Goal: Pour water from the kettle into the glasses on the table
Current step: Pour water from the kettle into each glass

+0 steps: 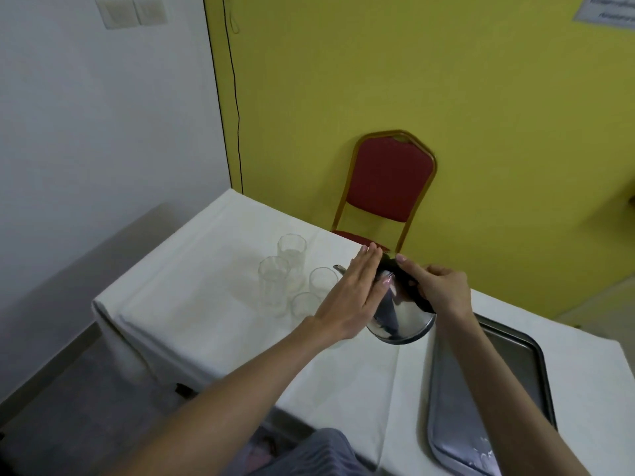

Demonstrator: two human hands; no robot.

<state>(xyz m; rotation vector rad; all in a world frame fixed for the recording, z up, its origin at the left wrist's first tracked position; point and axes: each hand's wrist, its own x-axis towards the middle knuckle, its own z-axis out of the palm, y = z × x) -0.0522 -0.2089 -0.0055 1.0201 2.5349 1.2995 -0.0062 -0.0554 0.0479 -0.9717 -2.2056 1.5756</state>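
A shiny steel kettle [400, 319] with a black handle is tilted to the left above the white-clothed table [213, 324], its spout [339, 268] pointing at the glasses. My right hand [438, 286] grips the black handle. My left hand [350, 293] lies flat, fingers straight, against the kettle's lid and left side. Several clear glasses stand in a cluster left of the kettle: a tall one at the back [292, 254], another tall one [274, 283], and two short ones [323, 281] [304, 304] nearest the spout. Whether water is flowing is not visible.
A grey metal tray [515, 379] lies on the table at the right, beside my right forearm. A red chair with a gold frame [388, 187] stands behind the table against the yellow wall. The table's left edge drops to grey floor.
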